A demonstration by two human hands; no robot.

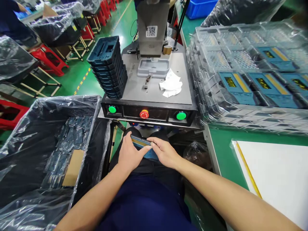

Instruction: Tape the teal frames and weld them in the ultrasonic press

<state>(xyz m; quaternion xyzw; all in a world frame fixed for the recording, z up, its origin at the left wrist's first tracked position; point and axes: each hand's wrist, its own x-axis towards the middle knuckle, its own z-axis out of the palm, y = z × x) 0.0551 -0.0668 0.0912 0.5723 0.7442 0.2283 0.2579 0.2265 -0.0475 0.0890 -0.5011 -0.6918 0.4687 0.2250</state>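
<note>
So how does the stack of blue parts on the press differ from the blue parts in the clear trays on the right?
The stack of blue parts stands bare on the press table, piled one on another and leaning; the blue parts in the clear trays lie side by side, each in its own pocket. The stacked ones show dark hollow frames; the trayed ones carry a yellow strip. Both look the same blue plastic.

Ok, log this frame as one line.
left hand: holds blue part | right hand: holds blue part | place: lap, below press machine
</note>
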